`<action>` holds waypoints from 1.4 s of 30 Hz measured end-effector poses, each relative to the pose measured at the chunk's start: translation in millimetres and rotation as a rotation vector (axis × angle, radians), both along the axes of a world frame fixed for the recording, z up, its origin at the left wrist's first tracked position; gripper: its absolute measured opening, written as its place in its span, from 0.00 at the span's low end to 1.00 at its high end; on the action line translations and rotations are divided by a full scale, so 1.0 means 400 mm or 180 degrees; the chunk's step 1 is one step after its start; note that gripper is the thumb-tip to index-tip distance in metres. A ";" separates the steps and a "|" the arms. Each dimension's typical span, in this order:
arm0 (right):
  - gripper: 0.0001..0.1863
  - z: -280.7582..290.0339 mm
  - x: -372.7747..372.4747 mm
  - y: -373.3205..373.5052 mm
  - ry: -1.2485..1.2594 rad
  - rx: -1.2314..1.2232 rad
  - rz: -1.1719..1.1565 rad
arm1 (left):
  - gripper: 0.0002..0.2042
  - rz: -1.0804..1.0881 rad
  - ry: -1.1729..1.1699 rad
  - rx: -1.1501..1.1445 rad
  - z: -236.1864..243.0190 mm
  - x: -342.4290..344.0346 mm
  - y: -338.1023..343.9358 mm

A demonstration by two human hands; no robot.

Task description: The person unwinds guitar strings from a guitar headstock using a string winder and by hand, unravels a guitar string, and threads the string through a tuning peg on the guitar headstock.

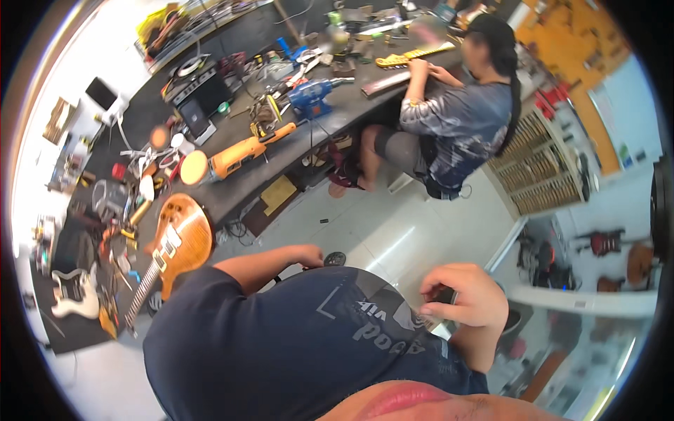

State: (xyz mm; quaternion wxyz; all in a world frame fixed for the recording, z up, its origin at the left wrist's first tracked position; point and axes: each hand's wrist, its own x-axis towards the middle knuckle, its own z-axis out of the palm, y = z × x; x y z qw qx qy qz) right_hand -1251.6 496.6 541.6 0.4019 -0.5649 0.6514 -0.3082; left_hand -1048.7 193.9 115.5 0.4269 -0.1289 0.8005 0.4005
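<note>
My right hand (469, 295) is raised in front of my dark shirt, its fingers loosely bent and the thumb apart from them. Nothing shows between them. Down at my other side is my left hand (311, 256), above the floor and partly hidden by my body; its fingers cannot be made out well. Neither hand touches the bench. Closest to my left arm lies an orange-brown electric guitar (195, 228) at the bench edge, its neck pointing toward me. An orange power polisher (235, 160) with a round pad rests beyond it.
A long dark bench (235, 200) curves along the left and far side, crowded with tools. It carries a blue motor-like machine (310, 98) and a white guitar body (77, 298). A seated co-worker (460, 119) handles a guitar neck (414, 55). A slotted rack (537, 165) stands right.
</note>
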 end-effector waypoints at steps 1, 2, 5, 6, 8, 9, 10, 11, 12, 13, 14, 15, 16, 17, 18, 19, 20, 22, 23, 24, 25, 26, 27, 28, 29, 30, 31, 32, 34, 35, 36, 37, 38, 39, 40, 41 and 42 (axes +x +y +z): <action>0.15 -0.001 -0.058 0.020 -0.0093 -0.0002 -0.0243 | 0.17 -0.0037 -0.0038 0.0146 0.039 -0.065 0.022; 0.15 -0.001 -0.119 0.039 -0.0097 0.0002 -0.0242 | 0.17 -0.0036 -0.0042 0.0150 0.077 -0.120 0.039; 0.16 0.016 -0.289 0.118 0.0272 -0.0246 -0.0456 | 0.16 -0.0006 0.0670 -0.0213 0.109 -0.298 0.102; 0.16 0.033 -0.350 0.145 0.0411 -0.0383 -0.0446 | 0.17 0.0056 0.0790 -0.0303 0.077 -0.343 0.104; 0.16 0.052 -0.470 0.230 0.0640 -0.0473 -0.0711 | 0.18 0.0239 0.0963 -0.0549 0.092 -0.446 0.128; 0.16 0.047 -0.537 0.281 0.0532 -0.0659 -0.0651 | 0.19 0.0147 0.0827 -0.0626 0.082 -0.515 0.138; 0.16 0.044 -0.614 0.340 0.0435 -0.0865 -0.0548 | 0.19 0.0329 0.0777 -0.0732 0.078 -0.570 0.163; 0.16 0.042 -0.694 0.401 0.0525 -0.0889 -0.0738 | 0.19 0.0528 0.0726 -0.0855 0.079 -0.623 0.186; 0.16 0.031 -0.775 0.448 0.0385 -0.0893 -0.0810 | 0.18 0.0597 0.0706 -0.0895 0.069 -0.667 0.211; 0.17 0.021 -0.851 0.488 0.0224 -0.0890 -0.0861 | 0.18 0.0685 0.0667 -0.0926 0.066 -0.701 0.234; 0.15 0.006 -0.931 0.529 0.0015 -0.0923 -0.1187 | 0.18 0.0573 0.0752 -0.0964 0.063 -0.737 0.264; 0.13 -0.006 -1.001 0.562 -0.0229 -0.0947 -0.1473 | 0.18 0.0498 0.0805 -0.1000 0.072 -0.743 0.288; 0.12 -0.030 -1.092 0.601 -0.0511 -0.1050 -0.1801 | 0.18 0.0472 0.0829 -0.0992 0.078 -0.776 0.317; 0.11 -0.063 -1.188 0.635 -0.0798 -0.1152 -0.2113 | 0.17 0.0330 0.0695 -0.0826 0.088 -0.808 0.339; 0.11 -0.101 -1.285 0.663 -0.0777 -0.1156 -0.2098 | 0.17 0.0214 0.0562 -0.0668 0.090 -0.837 0.359; 0.09 -0.146 -1.392 0.688 -0.0703 -0.1032 -0.2616 | 0.17 0.0240 0.0585 -0.0675 0.063 -0.848 0.368; 0.07 -0.202 -1.509 0.713 -0.0635 -0.0913 -0.3135 | 0.16 0.0218 0.0627 -0.0600 0.013 -0.851 0.361; 0.09 -0.376 -1.750 0.785 -0.0169 -0.0745 -0.3535 | 0.15 0.0162 0.0525 -0.0529 -0.046 -0.909 0.362; 0.10 -0.461 -1.839 0.821 0.0296 -0.0538 -0.3908 | 0.15 0.0231 0.0388 -0.0584 -0.066 -0.948 0.368; 0.10 -0.534 -1.902 0.848 0.0256 -0.0513 -0.3918 | 0.15 0.0309 0.0268 -0.0650 -0.078 -0.983 0.377; 0.11 -0.586 -1.967 0.872 0.1031 -0.0133 -0.4138 | 0.14 0.0402 0.0185 -0.0704 -0.086 -1.020 0.389; 0.12 -0.622 -2.028 0.898 0.1821 0.0255 -0.4309 | 0.14 0.0477 0.0150 -0.0755 -0.087 -1.062 0.399; 0.12 -0.642 -2.088 0.927 0.1821 0.0271 -0.4294 | 0.14 0.0551 0.0140 -0.0803 -0.087 -1.113 0.410; 0.14 -0.661 -2.132 0.957 0.1982 0.0526 -0.4328 | 0.14 0.0635 0.0151 -0.0831 -0.086 -1.156 0.427; 0.15 -0.675 -2.169 0.991 0.2125 0.0788 -0.4379 | 0.14 0.0714 0.0207 -0.0853 -0.078 -1.206 0.442; 0.15 -0.678 -2.220 1.031 0.2097 0.0821 -0.4373 | 0.14 0.0785 0.0271 -0.0854 -0.071 -1.255 0.467; 0.14 -0.675 -2.279 1.076 0.2401 0.1027 -0.4319 | 0.14 0.0752 0.0245 -0.0857 -0.046 -1.313 0.489; 0.14 -0.673 -2.333 1.120 0.2710 0.1256 -0.4251 | 0.14 0.0812 0.0705 -0.0686 0.000 -1.385 0.530; 0.15 -0.655 -2.453 1.178 0.2782 0.1487 -0.4196 | 0.14 0.0907 0.1107 -0.0518 0.075 -1.500 0.576; 0.17 -0.642 -2.504 1.201 0.2890 0.1682 -0.4123 | 0.15 0.1333 0.0845 -0.0394 0.089 -1.544 0.605; 0.17 -0.638 -2.546 1.218 0.2869 0.1719 -0.4073 | 0.15 0.1757 0.0578 -0.0272 0.092 -1.577 0.638; 0.21 -0.621 -2.589 1.223 0.3029 0.1952 -0.4052 | 0.14 0.1686 0.0527 -0.0432 0.044 -1.593 0.637; 0.24 -0.605 -2.635 1.221 0.3205 0.2179 -0.4004 | 0.14 0.1747 0.0479 -0.0438 0.019 -1.605 0.678; 0.24 -0.585 -2.684 1.229 0.3190 0.2172 -0.3924 | 0.13 0.1805 0.0857 -0.0865 -0.003 -1.612 0.719; 0.27 -0.570 -2.708 1.275 0.3159 0.2384 -0.4011 | 0.13 0.1715 0.1246 -0.1293 -0.011 -1.642 0.730; 0.30 -0.560 -2.757 1.283 0.3165 0.2513 -0.4041 | 0.13 0.1847 0.0896 -0.1476 -0.034 -1.660 0.770; 0.30 -0.570 -2.808 1.271 0.3100 0.2449 -0.3983 | 0.15 0.2432 0.0732 -0.1121 -0.109 -1.611 0.800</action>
